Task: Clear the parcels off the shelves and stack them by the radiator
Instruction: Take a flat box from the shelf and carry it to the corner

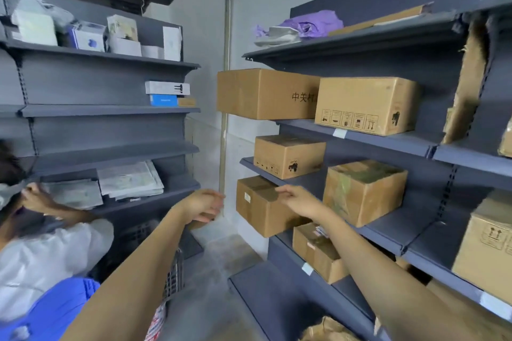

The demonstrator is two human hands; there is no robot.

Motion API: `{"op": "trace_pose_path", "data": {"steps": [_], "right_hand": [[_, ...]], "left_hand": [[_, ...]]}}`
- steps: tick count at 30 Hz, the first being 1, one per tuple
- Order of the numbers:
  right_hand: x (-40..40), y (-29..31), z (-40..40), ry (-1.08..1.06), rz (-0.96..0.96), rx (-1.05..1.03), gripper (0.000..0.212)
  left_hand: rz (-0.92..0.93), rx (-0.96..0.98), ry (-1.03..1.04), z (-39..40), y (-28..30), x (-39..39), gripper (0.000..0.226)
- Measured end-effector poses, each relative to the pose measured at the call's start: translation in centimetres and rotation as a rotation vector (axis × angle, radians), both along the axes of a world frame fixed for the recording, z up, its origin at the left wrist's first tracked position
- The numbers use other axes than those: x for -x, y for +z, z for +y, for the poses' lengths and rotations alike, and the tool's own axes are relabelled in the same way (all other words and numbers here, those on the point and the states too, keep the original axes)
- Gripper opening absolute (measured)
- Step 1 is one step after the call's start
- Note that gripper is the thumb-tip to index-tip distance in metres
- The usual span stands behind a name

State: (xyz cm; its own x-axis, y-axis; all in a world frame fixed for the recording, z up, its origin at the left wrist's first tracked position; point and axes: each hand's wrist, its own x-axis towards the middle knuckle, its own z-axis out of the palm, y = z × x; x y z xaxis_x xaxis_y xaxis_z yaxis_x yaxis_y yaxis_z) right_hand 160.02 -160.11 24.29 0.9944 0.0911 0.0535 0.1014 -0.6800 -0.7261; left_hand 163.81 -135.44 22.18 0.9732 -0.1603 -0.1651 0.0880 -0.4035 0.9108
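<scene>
Parcels, all brown cardboard boxes, sit on the dark grey metal shelves (360, 138) ahead of and to the right of both hands. The right hand (297, 199) reaches forward, fingers loosely extended, its fingertips at the top front edge of a brown taped cardboard box (263, 209) that overhangs the shelf end; whether the fingers actually touch it cannot be told, and the hand grasps nothing. The left hand (203, 203) hangs in mid-air just left of that box, apart from it, fingers loosely curled and blurred, holding nothing. Directly above the right hand sits a smaller brown cardboard box with black handling symbols (288, 155). Just right of the right hand stands a tape-wrapped brown carton (363, 191). Higher up rest a large carton with printed black characters (266, 93) and a carton bearing a row of pictograms (365, 104), touching side by side. Far left of the left hand, a second person in a white top (50, 246) handles flat grey packets (74, 192) on the opposite shelving.
</scene>
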Motion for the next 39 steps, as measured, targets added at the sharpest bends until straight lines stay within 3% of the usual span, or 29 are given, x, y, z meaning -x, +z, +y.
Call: {"op": "trace_pose_path", "data": {"steps": [8, 12, 15, 18, 26, 31, 36, 39], "right_hand": [[-17.9, 2.7, 0.7, -0.108, -0.173, -0.134, 0.054], [-26.7, 7.7, 1.0, -0.221, -0.395, -0.147, 0.054], [-31.8, 10.6, 1.6, -0.277, -0.522, -0.257, 0.066], [-35.3, 11.8, 2.5, -0.355, -0.642, -0.336, 0.069], [-40.4, 13.5, 6.2, -0.513, -0.982, -0.243, 0.078], [-41.7, 17.1, 7.4, -0.637, -1.040, -0.258, 0.078], [-41.8, 19.8, 7.1, -0.723, -0.899, -0.352, 0.038], [-41.8, 21.1, 7.4, -0.745, -0.864, -0.406, 0.037]], "left_hand": [[-0.109, -0.036, -0.044, -0.9, 3.0, -19.4, 0.034], [-0.168, -0.118, -0.065, -0.6, 7.3, -28.0, 0.040], [-0.227, -0.071, -0.033, 0.3, 9.2, -34.1, 0.040], [-0.257, -0.024, 0.001, 1.5, 9.4, -39.6, 0.041], [-0.424, 0.112, 0.028, 4.1, 12.2, -54.8, 0.053], [-0.495, 0.322, -0.021, 3.5, 17.2, -61.7, 0.060], [-0.438, 0.524, -0.130, 0.9, 22.2, -64.8, 0.072], [-0.502, 0.631, -0.051, 0.0, 23.1, -65.2, 0.071]]}}
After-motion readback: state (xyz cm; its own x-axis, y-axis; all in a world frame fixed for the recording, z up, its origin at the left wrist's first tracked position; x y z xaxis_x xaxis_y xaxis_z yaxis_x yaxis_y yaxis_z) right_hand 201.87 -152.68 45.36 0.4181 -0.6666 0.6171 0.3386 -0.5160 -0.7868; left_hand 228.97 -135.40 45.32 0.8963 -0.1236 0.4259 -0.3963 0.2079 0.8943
